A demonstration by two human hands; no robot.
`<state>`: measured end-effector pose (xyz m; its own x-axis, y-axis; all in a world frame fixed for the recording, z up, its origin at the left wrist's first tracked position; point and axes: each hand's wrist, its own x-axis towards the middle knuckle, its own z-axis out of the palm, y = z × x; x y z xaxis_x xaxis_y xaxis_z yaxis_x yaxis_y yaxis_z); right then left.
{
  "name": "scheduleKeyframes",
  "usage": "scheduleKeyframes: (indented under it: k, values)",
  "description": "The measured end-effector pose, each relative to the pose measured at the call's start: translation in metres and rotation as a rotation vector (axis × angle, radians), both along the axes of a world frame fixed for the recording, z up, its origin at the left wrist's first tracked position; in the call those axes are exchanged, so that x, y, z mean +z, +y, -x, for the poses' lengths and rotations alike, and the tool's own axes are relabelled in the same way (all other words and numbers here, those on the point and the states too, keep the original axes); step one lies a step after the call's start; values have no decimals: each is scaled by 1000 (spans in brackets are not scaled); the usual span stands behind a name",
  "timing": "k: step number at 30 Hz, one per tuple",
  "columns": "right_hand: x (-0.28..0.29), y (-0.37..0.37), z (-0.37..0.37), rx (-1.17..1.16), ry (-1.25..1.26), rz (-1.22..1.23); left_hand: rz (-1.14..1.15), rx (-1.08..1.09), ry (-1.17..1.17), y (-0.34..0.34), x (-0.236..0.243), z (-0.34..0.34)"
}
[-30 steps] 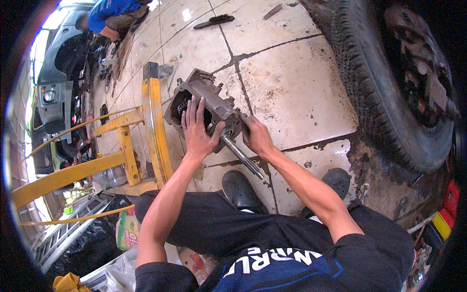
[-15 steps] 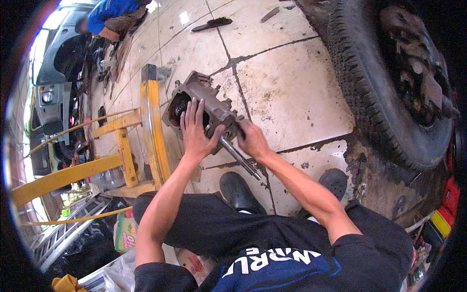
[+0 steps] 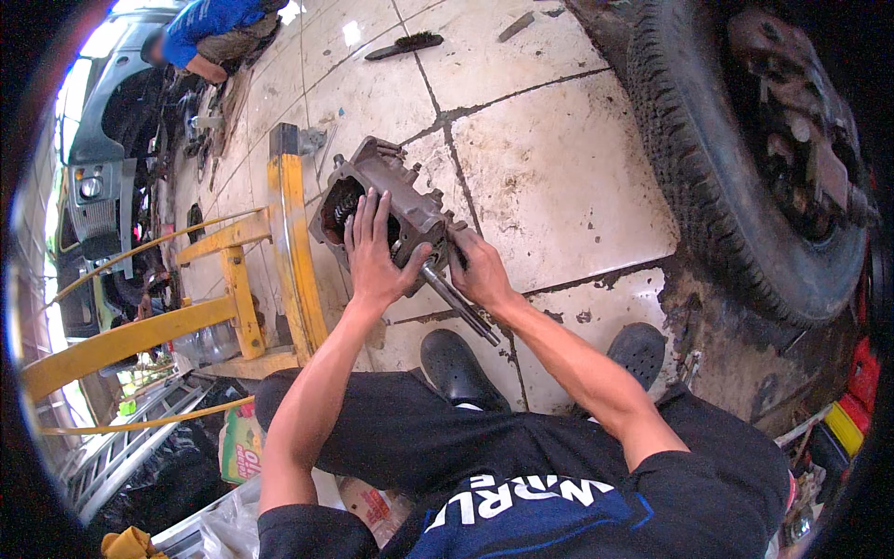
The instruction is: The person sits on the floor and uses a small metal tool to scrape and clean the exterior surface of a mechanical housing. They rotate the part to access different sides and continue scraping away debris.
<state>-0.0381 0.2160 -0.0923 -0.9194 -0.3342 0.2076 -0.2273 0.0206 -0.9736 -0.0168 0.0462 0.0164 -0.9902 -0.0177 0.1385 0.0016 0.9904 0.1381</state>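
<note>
A greasy cast-metal gearbox housing (image 3: 400, 196) lies on the tiled floor, its open cavity showing dark gearing and a long splined steel shaft (image 3: 458, 300) sticking out toward my feet. My left hand (image 3: 374, 256) rests across the opening with long, extended fingers, the thumb beside the shaft's base. On the housing's right end, my right hand (image 3: 480, 275) has its fingers curled against the metal next to the shaft; their tips are partly hidden.
A yellow steel frame (image 3: 296, 279) stands left. A large tyre (image 3: 680, 168) is at the right. A brush (image 3: 410, 47) lies beyond the housing. A person in blue (image 3: 205, 33) crouches at upper left near a vehicle (image 3: 107, 186). A ladder (image 3: 140, 438) lies lower left.
My right hand has shifted slightly left and down along the housing's end, closer to the shaft. My left hand stays on the opening; the view has shifted very slightly.
</note>
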Motion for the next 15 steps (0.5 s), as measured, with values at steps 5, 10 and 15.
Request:
scheduleKeyframes:
  k: [5, 10, 15]
  values:
    - [-39, 17, 5, 197, -116, -333, 6, -26, -8, 3, 0, 5]
    - [-19, 7, -18, 32, 5, -87, 31, -14, -11, -1, 0, 1]
    - [-30, 7, 5, -139, -100, -57, 15, 18, -58, -1, 6, -3]
